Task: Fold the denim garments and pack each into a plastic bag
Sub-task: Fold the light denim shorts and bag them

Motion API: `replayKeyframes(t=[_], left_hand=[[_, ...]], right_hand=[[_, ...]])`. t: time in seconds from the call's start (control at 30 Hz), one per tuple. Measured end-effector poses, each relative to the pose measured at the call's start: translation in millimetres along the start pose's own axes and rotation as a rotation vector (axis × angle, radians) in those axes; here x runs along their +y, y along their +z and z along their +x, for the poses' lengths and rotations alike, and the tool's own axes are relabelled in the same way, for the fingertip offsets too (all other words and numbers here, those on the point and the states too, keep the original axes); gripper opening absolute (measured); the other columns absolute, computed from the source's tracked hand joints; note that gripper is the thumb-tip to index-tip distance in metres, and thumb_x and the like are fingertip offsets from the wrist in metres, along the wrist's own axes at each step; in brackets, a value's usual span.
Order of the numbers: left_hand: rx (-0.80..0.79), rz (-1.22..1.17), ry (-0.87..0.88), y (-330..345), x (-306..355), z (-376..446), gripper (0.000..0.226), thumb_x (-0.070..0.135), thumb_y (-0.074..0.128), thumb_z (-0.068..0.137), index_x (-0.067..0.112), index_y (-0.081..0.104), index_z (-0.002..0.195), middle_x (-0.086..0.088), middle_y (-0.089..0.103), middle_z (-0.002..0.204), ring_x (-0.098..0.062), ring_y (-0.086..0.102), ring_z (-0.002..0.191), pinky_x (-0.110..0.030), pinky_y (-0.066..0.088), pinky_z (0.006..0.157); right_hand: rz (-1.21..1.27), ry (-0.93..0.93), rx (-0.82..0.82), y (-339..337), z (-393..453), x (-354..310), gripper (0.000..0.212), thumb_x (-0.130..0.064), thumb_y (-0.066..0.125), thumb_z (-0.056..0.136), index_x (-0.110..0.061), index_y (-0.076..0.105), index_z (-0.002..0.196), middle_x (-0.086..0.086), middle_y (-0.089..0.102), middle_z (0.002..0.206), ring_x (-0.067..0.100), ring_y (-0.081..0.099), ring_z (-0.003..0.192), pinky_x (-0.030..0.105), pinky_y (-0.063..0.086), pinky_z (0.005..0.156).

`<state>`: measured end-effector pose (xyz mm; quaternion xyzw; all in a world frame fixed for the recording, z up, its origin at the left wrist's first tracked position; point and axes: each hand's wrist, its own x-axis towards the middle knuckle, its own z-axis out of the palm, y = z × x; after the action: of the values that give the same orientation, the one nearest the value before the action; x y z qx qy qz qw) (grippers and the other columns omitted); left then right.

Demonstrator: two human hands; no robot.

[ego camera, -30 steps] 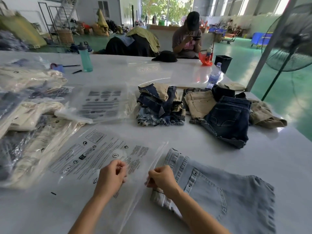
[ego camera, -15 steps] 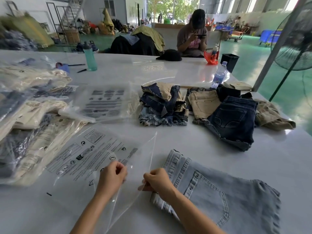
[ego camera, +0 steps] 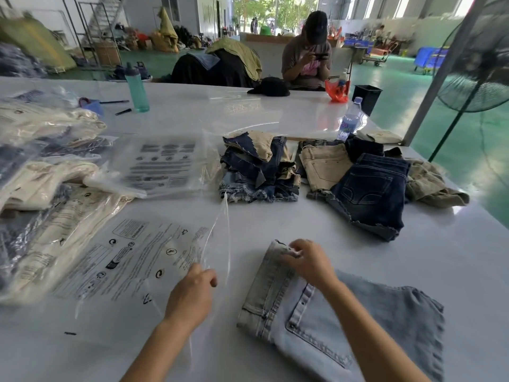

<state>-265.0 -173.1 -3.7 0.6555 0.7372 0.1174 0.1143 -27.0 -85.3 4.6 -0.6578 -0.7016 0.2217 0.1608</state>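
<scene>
While the left hand (ego camera: 192, 295) is pinching the clear printed plastic bag (ego camera: 132, 260), the right hand (ego camera: 309, 260) is gripping the waistband of the folded light-blue denim shorts (ego camera: 330, 321) just beside that bag.

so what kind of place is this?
Likely a garment packing floor in a warehouse: a long white table with stacked denim shorts, bagged garments piled at left, and a green open floor with carts beyond.

On the white table (ego camera: 275, 216), the left hand (ego camera: 190, 296) pinches the raised open edge of a clear printed plastic bag (ego camera: 132, 260). The right hand (ego camera: 308, 261) rests fingers-down on the waistband of folded light denim shorts (ego camera: 330, 321) just beside the bag. A stack of folded denim (ego camera: 259, 172) lies farther back.
</scene>
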Motion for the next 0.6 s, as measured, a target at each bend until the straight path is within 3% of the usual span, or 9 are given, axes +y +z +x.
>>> replayKeyframes(t=[0.07,0.13,0.2,0.27,0.33,0.43,0.5,0.6], left_hand=[[-0.055,0.040,0.004,12,15,4,0.024,0.033,0.036,0.097,0.020,0.056,0.097,0.001,0.053,0.111,-0.015,0.055,0.083,-0.027,0.039,0.064],[-0.161,0.057,0.017,30,31,10,0.046,0.062,0.038,0.090,0.020,0.054,0.099,0.002,0.053,0.109,-0.011,0.053,0.086,-0.025,0.041,0.067],[-0.244,0.069,-0.014,43,43,15,0.073,0.079,0.044,0.076,0.015,0.055,0.110,0.000,0.053,0.112,-0.013,0.057,0.090,-0.024,0.047,0.069],[-0.312,0.084,-0.068,46,50,20,0.084,0.080,0.053,0.068,0.008,0.058,0.111,-0.004,0.059,0.113,-0.018,0.063,0.092,-0.027,0.052,0.069],[-0.347,0.049,-0.102,46,52,24,0.079,0.075,0.061,0.068,0.005,0.062,0.106,-0.008,0.066,0.108,-0.023,0.066,0.095,-0.031,0.053,0.073],[-0.344,0.025,-0.119,47,53,27,0.039,0.039,0.068,0.083,0.005,0.064,0.103,-0.010,0.067,0.103,-0.025,0.066,0.094,-0.031,0.052,0.074],[-0.306,0.050,-0.122,51,54,27,0.019,0.006,0.054,0.089,0.001,0.064,0.104,-0.012,0.065,0.106,-0.025,0.065,0.094,-0.025,0.049,0.072],[-0.312,0.058,-0.126,54,55,26,0.024,-0.004,0.046,0.086,-0.001,0.064,0.101,-0.016,0.064,0.104,-0.028,0.065,0.096,-0.025,0.047,0.074]], right_hand=[[-0.311,0.100,-0.181,-20,9,43,0.069,-0.062,0.070,0.072,-0.022,0.054,0.126,0.000,0.056,0.123,0.021,0.051,0.112,0.034,0.044,0.089],[-0.437,0.124,-0.341,-28,12,65,0.080,-0.066,0.074,0.063,-0.021,0.051,0.126,0.001,0.056,0.124,0.022,0.050,0.112,0.035,0.045,0.091],[-0.423,0.084,-0.432,-30,16,69,0.079,-0.057,0.083,0.057,-0.018,0.054,0.119,0.002,0.061,0.116,0.021,0.055,0.103,0.033,0.048,0.087],[-0.425,0.008,-0.482,-30,15,62,0.065,-0.045,0.087,0.056,-0.017,0.059,0.108,0.002,0.065,0.108,0.021,0.059,0.094,0.028,0.045,0.077],[-0.464,-0.122,-0.374,-30,3,53,0.047,-0.037,0.081,0.063,-0.020,0.061,0.102,0.002,0.065,0.104,0.023,0.060,0.092,0.027,0.042,0.068],[-0.606,-0.497,0.073,-24,-47,48,0.028,-0.022,0.074,0.068,-0.021,0.062,0.093,0.004,0.059,0.093,0.024,0.059,0.077,0.030,0.044,0.056],[-0.570,-0.576,0.171,-17,-90,48,0.037,-0.036,0.076,0.060,-0.026,0.065,0.094,0.002,0.062,0.092,0.023,0.061,0.074,0.032,0.047,0.056],[-0.573,-0.379,-0.009,-8,-140,54,0.087,-0.083,0.056,0.049,-0.029,0.065,0.118,0.005,0.069,0.105,0.025,0.069,0.089,0.037,0.053,0.060]])
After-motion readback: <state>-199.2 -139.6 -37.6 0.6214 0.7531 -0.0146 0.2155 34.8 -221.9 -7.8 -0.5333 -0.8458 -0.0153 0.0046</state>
